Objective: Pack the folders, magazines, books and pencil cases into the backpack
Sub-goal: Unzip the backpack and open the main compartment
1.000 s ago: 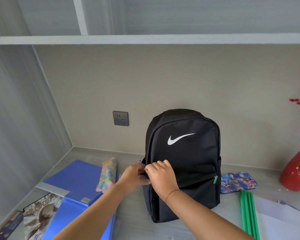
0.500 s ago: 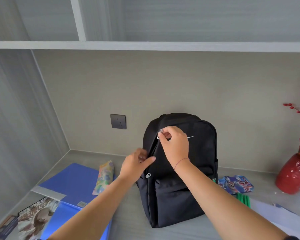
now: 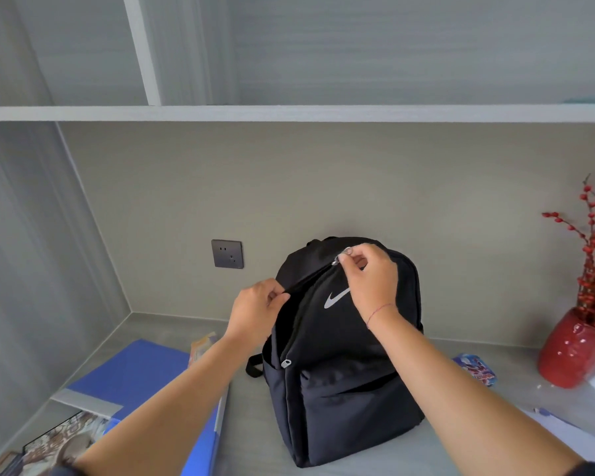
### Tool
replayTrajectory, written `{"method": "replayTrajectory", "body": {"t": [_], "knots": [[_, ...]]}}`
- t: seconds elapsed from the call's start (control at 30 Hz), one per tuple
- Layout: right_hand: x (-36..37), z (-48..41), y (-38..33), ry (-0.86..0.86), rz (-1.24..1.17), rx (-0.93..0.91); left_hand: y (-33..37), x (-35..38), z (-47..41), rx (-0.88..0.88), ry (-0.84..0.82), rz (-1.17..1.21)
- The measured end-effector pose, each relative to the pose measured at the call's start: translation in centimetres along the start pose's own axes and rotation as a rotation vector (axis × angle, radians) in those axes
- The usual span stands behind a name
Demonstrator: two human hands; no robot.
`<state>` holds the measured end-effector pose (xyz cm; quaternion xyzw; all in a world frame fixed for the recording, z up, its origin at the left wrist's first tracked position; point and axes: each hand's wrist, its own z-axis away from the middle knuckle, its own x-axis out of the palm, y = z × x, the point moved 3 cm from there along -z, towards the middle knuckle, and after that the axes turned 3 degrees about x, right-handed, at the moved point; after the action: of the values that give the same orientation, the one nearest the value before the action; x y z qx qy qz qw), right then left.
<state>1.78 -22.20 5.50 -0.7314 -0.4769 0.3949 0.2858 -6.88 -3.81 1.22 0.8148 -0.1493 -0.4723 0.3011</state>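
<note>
Black fabric gaped along the upright backpack (image 3: 344,372) on the desk (image 3: 248,407), since my right hand (image 3: 368,280), pinching the zipper pull (image 3: 345,252), had run it from the side to the crown while my left hand (image 3: 255,310) gripped the seam, so packing could start

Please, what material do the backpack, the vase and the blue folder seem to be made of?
Backpack: probably woven synthetic fabric, matte black; it creases softly and sags where it is open. Vase: likely glazed ceramic or glass, glossy red with sharp white highlights. Blue folder: seems to be smooth plastic, flat and stiff with a soft sheen.
</note>
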Motion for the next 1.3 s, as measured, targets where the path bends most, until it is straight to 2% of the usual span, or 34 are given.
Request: {"method": "replayTrajectory", "body": {"t": [0.1, 0.2, 0.4, 0.5, 0.6, 0.73, 0.83, 0.97, 1.13, 1.3], "knots": [[-2.9, -2.8, 2.8, 0.079, -0.108, 0.279, -1.7, -1.1, -0.1, -0.047, 0.011, -0.040], [-4.6, -3.2, 5.2, -0.008, -0.177, 0.411, -1.8, -1.3, -0.2, -0.059, -0.017, -0.064], [-5.1, -2.2, 4.4, -0.099, -0.371, 0.366, 6.5, 1.6, -3.5, 0.325, -0.060, -0.206], [-5.8, -2.1, 4.5, -0.142, -0.387, 0.327, 9.7, 3.4, -5.0, 0.393, -0.131, -0.314], [-7.0, -2.4, 5.7, -0.126, -0.347, 0.334, 10.9, 4.1, -6.0, 0.387, -0.163, -0.307], [-8.5, -2.6, 9.1, -0.050, -0.356, 0.505, 10.9, 3.8, -7.2, 0.302, -0.224, -0.152], [-9.2, -1.9, 12.1, -0.034, -0.341, 0.619, 10.6, 3.5, -7.7, 0.275, -0.246, -0.123], [-9.3, -0.2, 17.0, -0.152, -0.102, 0.811, 10.2, 2.7, -7.8, 0.218, -0.216, -0.115], [-9.3, 4.4, 22.1, -0.098, -0.254, 1.095, 8.9, 2.1, -7.9, 0.168, -0.197, -0.140], [-7.9, 5.3, 21.7, -0.055, -0.337, 1.120, 8.9, 2.6, -7.9, 0.111, -0.169, -0.136]]}}
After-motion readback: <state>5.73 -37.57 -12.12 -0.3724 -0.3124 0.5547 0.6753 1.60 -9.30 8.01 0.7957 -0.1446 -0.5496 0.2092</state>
